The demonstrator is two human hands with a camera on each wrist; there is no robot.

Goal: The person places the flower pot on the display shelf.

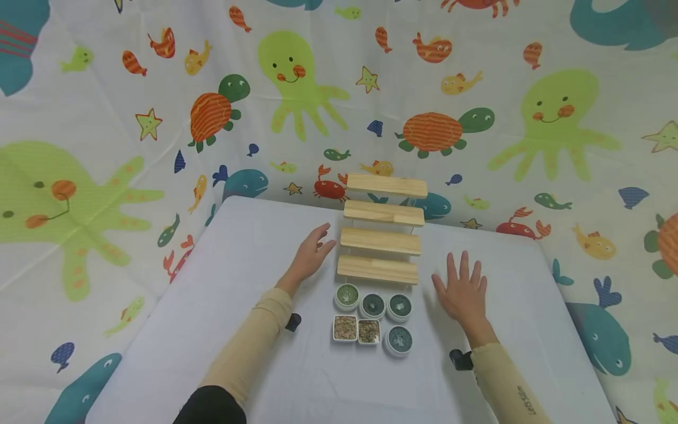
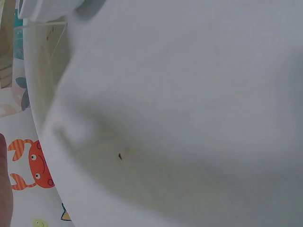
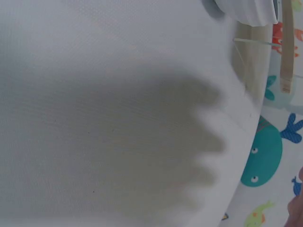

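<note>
In the head view my left hand (image 1: 309,256) hovers beside the left edge of a stepped display rack (image 1: 380,240), its fingers loosely bent and holding nothing. My right hand (image 1: 464,292), fingers straight and spread, is over the table to the right of the rack. Only a sliver of each hand shows in the wrist views. Several wooden planks on clear supports form the rack. In front of it stand several round white pots with green tops, one lighter green pot (image 1: 346,295) among darker ones such as the front pot (image 1: 399,340). Two square white dishes, a left dish (image 1: 345,328) and a right dish (image 1: 369,331), hold brownish grains.
A white cloth covers the table (image 1: 302,383). Behind and around it hangs a curtain (image 1: 318,159) printed with sea animals. In the right wrist view, a plank (image 3: 287,47) and part of a white pot (image 3: 248,10) show at the upper right.
</note>
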